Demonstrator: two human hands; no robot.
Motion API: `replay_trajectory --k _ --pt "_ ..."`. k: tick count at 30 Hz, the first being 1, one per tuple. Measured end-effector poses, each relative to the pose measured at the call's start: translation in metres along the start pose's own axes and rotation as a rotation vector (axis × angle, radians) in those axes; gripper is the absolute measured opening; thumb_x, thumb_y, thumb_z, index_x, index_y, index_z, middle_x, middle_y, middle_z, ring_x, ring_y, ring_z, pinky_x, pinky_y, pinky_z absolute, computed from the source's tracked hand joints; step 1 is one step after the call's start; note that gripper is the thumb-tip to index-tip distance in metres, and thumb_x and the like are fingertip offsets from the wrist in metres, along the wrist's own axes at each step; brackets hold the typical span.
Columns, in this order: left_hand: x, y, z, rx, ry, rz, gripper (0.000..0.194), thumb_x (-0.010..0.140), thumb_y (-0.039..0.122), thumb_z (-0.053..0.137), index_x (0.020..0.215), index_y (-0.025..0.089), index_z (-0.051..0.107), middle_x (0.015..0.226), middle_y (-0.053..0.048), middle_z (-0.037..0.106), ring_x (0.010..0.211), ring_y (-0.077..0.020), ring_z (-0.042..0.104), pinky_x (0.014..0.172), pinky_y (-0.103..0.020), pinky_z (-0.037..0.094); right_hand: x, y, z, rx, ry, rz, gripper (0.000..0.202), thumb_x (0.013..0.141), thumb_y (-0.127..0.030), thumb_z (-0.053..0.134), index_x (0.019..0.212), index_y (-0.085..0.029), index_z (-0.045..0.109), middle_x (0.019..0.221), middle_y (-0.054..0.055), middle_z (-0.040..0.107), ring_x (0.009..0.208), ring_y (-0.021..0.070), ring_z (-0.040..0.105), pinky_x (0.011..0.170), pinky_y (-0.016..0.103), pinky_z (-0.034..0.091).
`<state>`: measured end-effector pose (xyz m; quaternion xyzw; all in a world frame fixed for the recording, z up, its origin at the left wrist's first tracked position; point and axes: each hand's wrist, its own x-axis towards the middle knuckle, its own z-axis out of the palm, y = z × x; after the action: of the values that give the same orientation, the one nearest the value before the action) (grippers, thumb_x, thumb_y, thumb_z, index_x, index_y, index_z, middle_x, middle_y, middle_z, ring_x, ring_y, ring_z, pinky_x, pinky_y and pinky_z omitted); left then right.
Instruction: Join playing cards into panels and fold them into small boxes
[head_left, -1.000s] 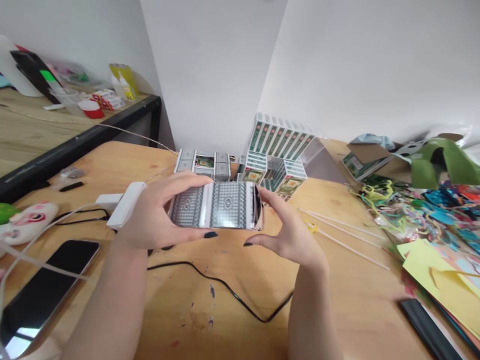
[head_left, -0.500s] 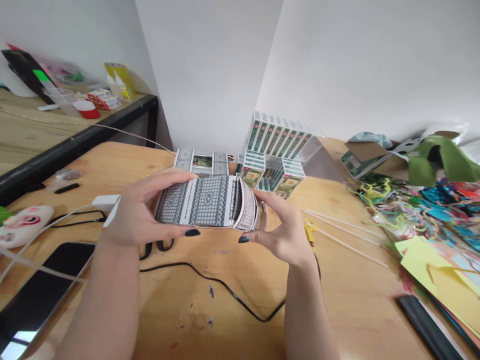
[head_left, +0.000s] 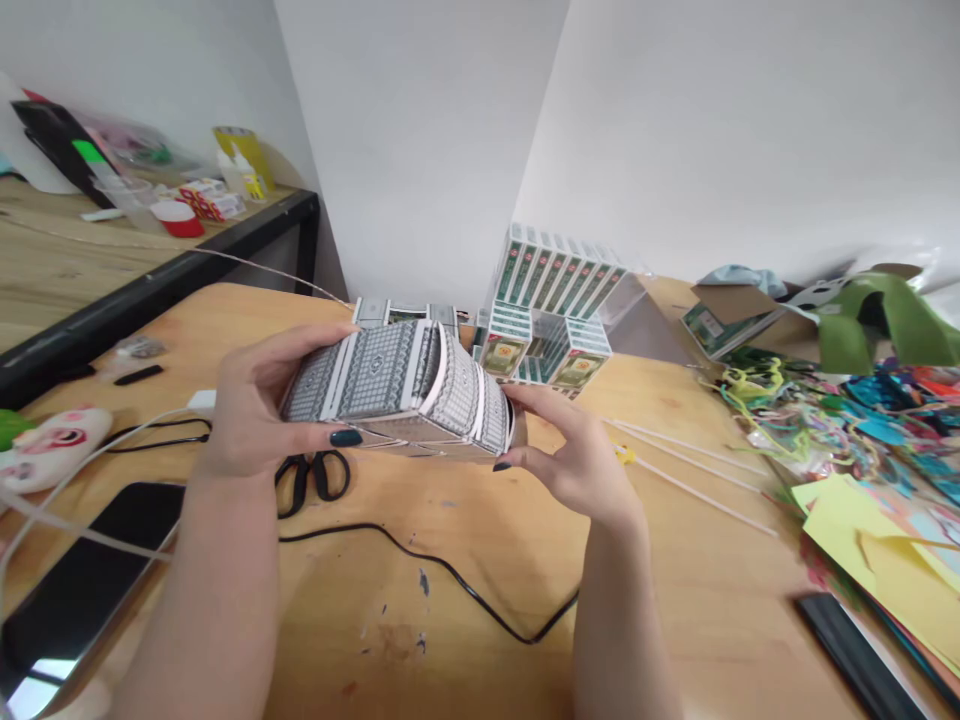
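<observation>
Above the table I hold a thick row of playing cards (head_left: 382,370) with grey-and-white patterned backs, several stacks lying end to end. My left hand (head_left: 251,410) is closed round the left end, thumb on the near edge and fingers over the far side. At the right end, my right hand (head_left: 574,450) grips the cards between thumb and fingers. The row bends downward to the right, with a gap between layers near its middle. The cards' undersides are hidden. Behind them stands a structure of similar cards (head_left: 371,310), partly covered.
Green-and-white card boxes (head_left: 559,270) are stacked at the back. Black-handled scissors (head_left: 311,485) and a black cable (head_left: 450,570) lie nearby. A phone (head_left: 90,580) is at left. White sticks (head_left: 697,480), colourful craft scraps (head_left: 847,410) and yellow paper (head_left: 874,540) are at right.
The row of cards has tilted and bent, its right part now sloping down and showing more patterned backs. My left hand has moved slightly left, uncovering the scissors.
</observation>
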<state>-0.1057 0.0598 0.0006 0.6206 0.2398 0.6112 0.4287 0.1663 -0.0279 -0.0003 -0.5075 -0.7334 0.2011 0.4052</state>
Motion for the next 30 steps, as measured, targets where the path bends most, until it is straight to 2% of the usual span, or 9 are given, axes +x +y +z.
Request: replay_trajectory --k 4,7,10,12,14,20,26,28,30 --pt "0.002 0.012 0.011 -0.121 0.064 -0.149 0.05 0.042 0.019 0.085 0.092 0.02 0.076 0.097 -0.004 0.074 0.09 -0.0237 0.065 0.085 -0.034 0.054 -0.002 0.0 0.001 0.179 -0.034 0.038 0.052 0.075 -0.035 0.075 0.123 -0.024 0.058 0.121 0.01 0.064 0.11 0.0258 0.061 0.094 0.043 0.05" --pt "0.005 0.019 0.019 -0.225 0.117 -0.306 0.042 0.049 0.021 0.081 0.091 0.015 0.075 0.09 -0.008 0.075 0.087 -0.0275 0.068 0.079 -0.038 0.057 -0.003 -0.002 0.0 0.354 -0.002 0.061 0.059 0.078 -0.039 0.07 0.132 -0.027 0.05 0.125 0.01 0.062 0.113 0.0248 0.06 0.095 0.042 0.05" --pt "0.008 0.016 0.023 -0.355 0.261 -0.393 0.032 0.057 0.024 0.075 0.086 0.011 0.073 0.078 -0.009 0.074 0.091 -0.0331 0.068 0.082 -0.046 0.057 -0.001 -0.003 0.001 0.5 0.098 0.068 0.065 0.078 -0.046 0.069 0.136 -0.028 0.046 0.129 0.009 0.06 0.119 0.0251 0.057 0.1 0.042 0.047" --pt "0.01 0.01 0.025 -0.416 0.384 -0.402 0.022 0.06 0.022 0.072 0.079 0.012 0.071 0.074 -0.008 0.074 0.095 -0.0332 0.067 0.087 -0.049 0.056 0.001 -0.003 0.002 0.561 0.139 0.125 0.064 0.076 -0.048 0.069 0.133 -0.026 0.05 0.129 0.009 0.06 0.119 0.0257 0.057 0.098 0.042 0.05" --pt "0.012 0.005 0.025 -0.437 0.452 -0.407 0.017 0.062 0.02 0.071 0.077 0.012 0.07 0.074 -0.008 0.074 0.097 -0.0326 0.067 0.089 -0.049 0.056 0.003 -0.001 0.004 0.606 0.145 0.21 0.058 0.076 -0.047 0.069 0.127 -0.023 0.055 0.123 0.009 0.064 0.114 0.0262 0.06 0.093 0.042 0.053" --pt "0.015 -0.001 0.026 -0.432 0.458 -0.47 0.018 0.062 0.021 0.072 0.078 0.012 0.07 0.075 -0.008 0.074 0.095 -0.0324 0.067 0.087 -0.047 0.057 0.007 -0.001 0.006 0.694 0.198 0.317 0.046 0.071 -0.04 0.076 0.111 -0.019 0.066 0.108 0.009 0.071 0.099 0.0261 0.067 0.088 0.042 0.055" --pt "0.018 -0.002 0.028 -0.452 0.495 -0.535 0.013 0.065 0.017 0.069 0.077 0.013 0.07 0.074 -0.006 0.074 0.093 -0.0293 0.068 0.086 -0.045 0.058 0.009 -0.004 0.009 0.775 0.196 0.36 0.045 0.074 -0.041 0.074 0.113 -0.018 0.066 0.111 0.009 0.071 0.102 0.0253 0.066 0.091 0.04 0.054" --pt "0.018 -0.002 0.028 -0.462 0.499 -0.524 0.012 0.066 0.017 0.068 0.077 0.013 0.07 0.075 -0.005 0.074 0.093 -0.0282 0.068 0.086 -0.044 0.058 0.01 -0.004 0.009 0.787 0.17 0.369 0.05 0.073 -0.046 0.074 0.114 -0.019 0.065 0.114 0.009 0.069 0.105 0.0251 0.065 0.092 0.039 0.054" --pt "0.019 -0.003 0.028 -0.48 0.484 -0.494 0.013 0.068 0.018 0.067 0.08 0.014 0.069 0.079 -0.005 0.075 0.093 -0.0275 0.067 0.086 -0.044 0.058 0.01 -0.003 0.009 0.806 0.079 0.371 0.058 0.066 -0.05 0.078 0.114 -0.02 0.065 0.116 0.009 0.069 0.106 0.0256 0.065 0.093 0.041 0.054"
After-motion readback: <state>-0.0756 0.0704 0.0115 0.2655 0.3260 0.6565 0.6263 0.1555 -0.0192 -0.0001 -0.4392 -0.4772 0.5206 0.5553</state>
